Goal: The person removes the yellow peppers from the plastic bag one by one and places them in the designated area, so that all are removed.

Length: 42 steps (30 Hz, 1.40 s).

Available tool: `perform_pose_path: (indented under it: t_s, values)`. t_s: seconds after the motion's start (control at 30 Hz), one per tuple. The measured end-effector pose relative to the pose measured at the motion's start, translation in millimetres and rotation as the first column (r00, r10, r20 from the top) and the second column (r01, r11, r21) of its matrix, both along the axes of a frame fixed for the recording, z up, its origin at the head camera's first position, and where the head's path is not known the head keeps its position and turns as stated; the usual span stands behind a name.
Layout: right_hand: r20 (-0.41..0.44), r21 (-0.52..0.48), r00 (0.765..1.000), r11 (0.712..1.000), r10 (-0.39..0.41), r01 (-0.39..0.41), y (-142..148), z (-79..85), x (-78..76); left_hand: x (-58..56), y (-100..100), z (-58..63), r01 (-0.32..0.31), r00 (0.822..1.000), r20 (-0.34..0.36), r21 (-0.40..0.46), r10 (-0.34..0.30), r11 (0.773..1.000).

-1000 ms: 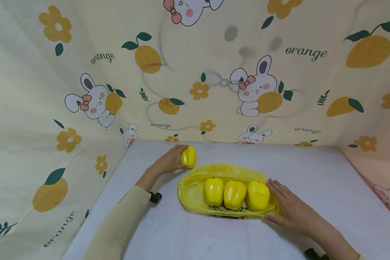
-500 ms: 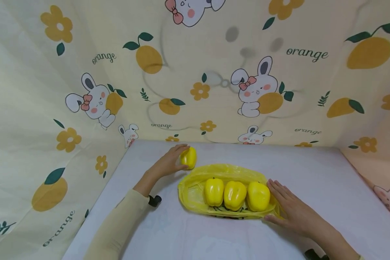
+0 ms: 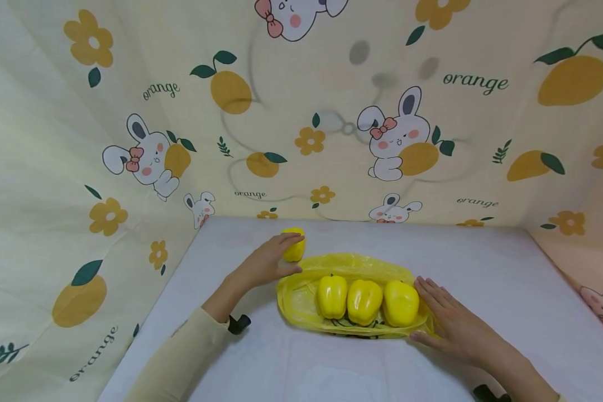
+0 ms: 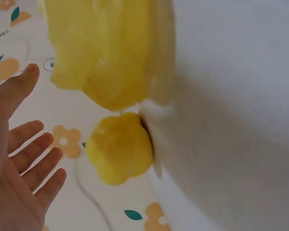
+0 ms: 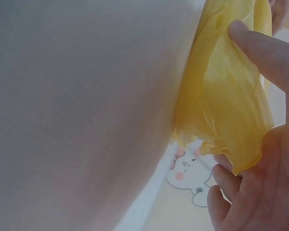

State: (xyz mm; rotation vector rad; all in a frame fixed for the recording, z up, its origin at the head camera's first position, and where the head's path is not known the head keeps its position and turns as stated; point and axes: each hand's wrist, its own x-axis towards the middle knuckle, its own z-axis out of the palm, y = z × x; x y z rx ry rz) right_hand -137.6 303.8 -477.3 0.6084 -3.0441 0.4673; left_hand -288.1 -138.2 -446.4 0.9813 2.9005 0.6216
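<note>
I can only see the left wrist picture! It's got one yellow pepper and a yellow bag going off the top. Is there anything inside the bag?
Observer: Yes! The head view shows three yellow peppers side by side in the bag.

Operator: Cool! Is anything touching the bag where I can't see?

Observer: Yes, the right grip rests against the bag's right end.

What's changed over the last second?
The left hand has let go of the lone yellow pepper and moved slightly toward the person and the yellow bag. That pepper, the three yellow peppers in the bag and the right hand at the bag's right end stayed put.
</note>
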Motion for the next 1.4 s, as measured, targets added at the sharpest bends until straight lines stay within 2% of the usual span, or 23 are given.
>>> perform_pose_path:
  t_s: [0.1, 0.4, 0.6, 1.1, 1.4]
  values:
    - [-0.012, 0.0, 1.0, 1.0, 0.006, -0.006, 1, -0.6, -0.1, 9.1, 3, 3.5, 0.008, 1.0, -0.006, -0.005, -0.008, 1.0]
    - [0.019, -0.003, 1.0, 1.0, -0.012, 0.012, 0, -0.8, -1.0, 32.1, 15, 13.5, 0.101, 0.994, -0.049, -0.021, -0.102, 0.995]
    - [0.022, -0.003, 1.0, 1.0, -0.015, 0.015, 0, -0.5, -1.1, 44.6, 23, 15.5, 0.141, 0.987, -0.07, -0.029, -0.143, 0.99]
    - [0.02, -0.008, 1.0, 1.0, -0.01, 0.01, 1, 0.0, -1.3, 63.5, 42, 6.6, 0.175, 0.981, -0.069, -0.088, -0.182, 0.981]
    - [0.012, -0.001, 1.0, 1.0, -0.005, 0.005, 0, -0.3, -2.4, 71.5, 52, 2.7, 0.154, 0.982, -0.088, -0.138, -0.166, 0.979]
